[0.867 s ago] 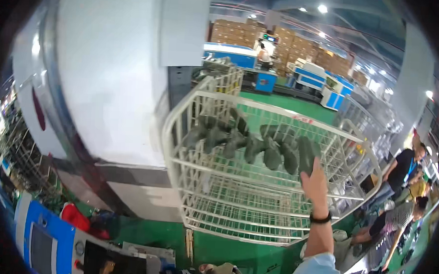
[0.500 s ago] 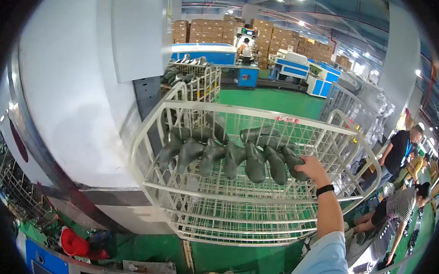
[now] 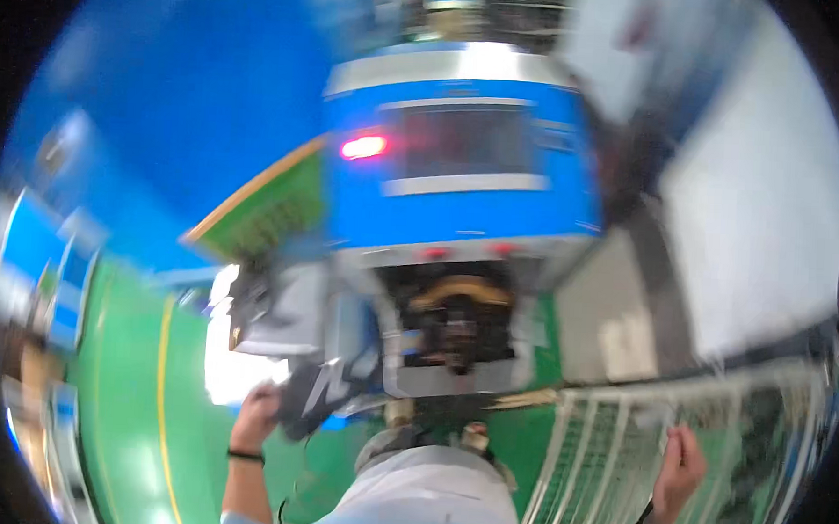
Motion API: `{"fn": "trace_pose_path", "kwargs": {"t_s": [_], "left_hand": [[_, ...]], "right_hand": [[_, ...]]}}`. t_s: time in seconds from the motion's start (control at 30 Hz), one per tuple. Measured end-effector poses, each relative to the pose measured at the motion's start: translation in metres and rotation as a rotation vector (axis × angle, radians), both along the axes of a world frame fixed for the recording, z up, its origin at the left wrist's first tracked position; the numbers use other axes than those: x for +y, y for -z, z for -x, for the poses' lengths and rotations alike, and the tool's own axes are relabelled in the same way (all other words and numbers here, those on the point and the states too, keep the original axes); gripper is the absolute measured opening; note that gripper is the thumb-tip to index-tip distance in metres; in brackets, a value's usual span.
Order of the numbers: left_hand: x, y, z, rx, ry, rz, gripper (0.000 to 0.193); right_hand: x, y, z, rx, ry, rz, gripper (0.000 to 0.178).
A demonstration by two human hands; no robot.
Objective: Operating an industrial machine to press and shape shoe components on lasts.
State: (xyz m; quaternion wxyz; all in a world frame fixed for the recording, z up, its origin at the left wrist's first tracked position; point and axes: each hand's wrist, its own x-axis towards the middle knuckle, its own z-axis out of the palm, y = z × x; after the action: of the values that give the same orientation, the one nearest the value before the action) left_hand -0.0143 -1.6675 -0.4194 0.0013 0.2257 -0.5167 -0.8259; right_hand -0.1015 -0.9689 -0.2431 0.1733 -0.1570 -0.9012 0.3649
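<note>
My left hand, with a dark band at the wrist, is closed at the edge of a dark grey shoe upper with a white mark. Motion blur softens the upper's outline. On the right, my right hand hangs over a pale wire rack; its fingers are pressed together and no held thing shows. A row of dark shoe lasts lies in that rack, right of the hand. Ahead of me stands a blue machine with a dark screen and an opening holding a dark, blurred fixture.
A red light glows on the machine front. Left of it, a light grey piece lies on a bright white surface beside a green panel. A white wall or cabinet rises at right. The floor is green with a yellow line.
My view has swung from the wire rack to the blue machine. My right hand has let go of the shoe last it was touching. My left hand has come into view with the shoe upper.
</note>
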Motion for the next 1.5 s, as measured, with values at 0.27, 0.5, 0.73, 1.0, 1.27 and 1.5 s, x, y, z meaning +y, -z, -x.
{"fn": "trace_pose_path", "kwargs": {"t_s": [0.27,0.5,0.73,1.0,1.27,1.5], "left_hand": [[-0.121,0.135,-0.073,-0.98,0.302,1.276,0.046],[-0.2,0.102,0.065,-0.845,0.227,1.385,0.042],[-0.318,0.209,0.244,-0.773,-0.634,0.827,0.082],[-0.249,0.162,0.25,-0.375,-0.397,0.503,0.054],[-0.019,-0.014,0.112,0.257,-0.202,-0.424,0.076],[0.062,-0.074,0.101,0.297,0.54,0.245,0.075]], "right_hand": [[-0.352,-0.009,0.159,0.42,-0.948,-0.293,0.043],[-0.492,0.03,0.221,0.574,-0.731,-0.834,0.053],[-0.504,0.017,0.218,0.653,-0.745,-0.863,0.046],[-0.491,0.032,0.21,0.519,-0.714,-0.89,0.051],[-0.473,0.054,0.123,0.474,-1.294,0.053,0.111],[-0.389,0.075,0.121,-0.848,-0.901,1.154,0.096]]}}
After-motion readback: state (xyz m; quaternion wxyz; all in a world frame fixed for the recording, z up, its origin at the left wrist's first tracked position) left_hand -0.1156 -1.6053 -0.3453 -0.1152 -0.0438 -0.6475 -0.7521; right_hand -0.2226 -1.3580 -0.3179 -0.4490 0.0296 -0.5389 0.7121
